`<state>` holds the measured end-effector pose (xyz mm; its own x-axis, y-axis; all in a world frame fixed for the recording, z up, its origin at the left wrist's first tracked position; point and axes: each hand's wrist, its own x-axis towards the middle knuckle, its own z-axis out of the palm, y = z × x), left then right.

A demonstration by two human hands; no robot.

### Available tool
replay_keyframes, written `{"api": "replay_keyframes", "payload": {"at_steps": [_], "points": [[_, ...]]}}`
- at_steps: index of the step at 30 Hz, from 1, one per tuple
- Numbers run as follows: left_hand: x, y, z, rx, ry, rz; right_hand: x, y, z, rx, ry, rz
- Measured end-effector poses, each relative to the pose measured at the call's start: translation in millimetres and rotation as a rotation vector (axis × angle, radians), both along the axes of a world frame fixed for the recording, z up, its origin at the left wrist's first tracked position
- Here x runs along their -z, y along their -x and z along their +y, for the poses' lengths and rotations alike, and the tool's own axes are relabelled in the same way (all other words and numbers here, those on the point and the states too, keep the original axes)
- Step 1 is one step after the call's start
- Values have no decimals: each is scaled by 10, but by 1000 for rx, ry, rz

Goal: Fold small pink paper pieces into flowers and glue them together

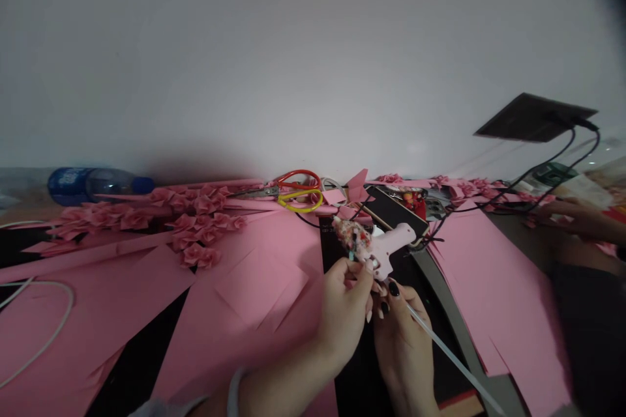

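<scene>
A pale pink hot glue gun is at the centre, tilted, its front end covered by a lumpy crust with coloured specks. My left hand is closed on the gun's body from the left, thumb and fingers pinched. Just beside it, my right hand pinches a long translucent glue stick close to the gun's rear. The stick slants down to the lower right. Fingers hide whether its tip sits inside the gun. Under both hands lies a dark surface.
Pink paper sheets spread left, more pink paper right. Folded pink paper flowers, scissors, a phone and a blue-capped bottle line the wall. Black cables run from a wall plate. Another person's hand is at right.
</scene>
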<state>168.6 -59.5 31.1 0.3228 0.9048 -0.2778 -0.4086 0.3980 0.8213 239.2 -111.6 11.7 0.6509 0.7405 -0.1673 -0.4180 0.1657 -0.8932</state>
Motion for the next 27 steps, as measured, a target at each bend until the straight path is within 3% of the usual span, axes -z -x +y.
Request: {"api": "replay_keyframes", "payload": {"at_steps": [13,27], "points": [[-19,27,11,34,-31,-1,-79,14,12,-36,32,201],[-14,20,1,30,-12,-1,-84,0,19,-58,23,194]]}}
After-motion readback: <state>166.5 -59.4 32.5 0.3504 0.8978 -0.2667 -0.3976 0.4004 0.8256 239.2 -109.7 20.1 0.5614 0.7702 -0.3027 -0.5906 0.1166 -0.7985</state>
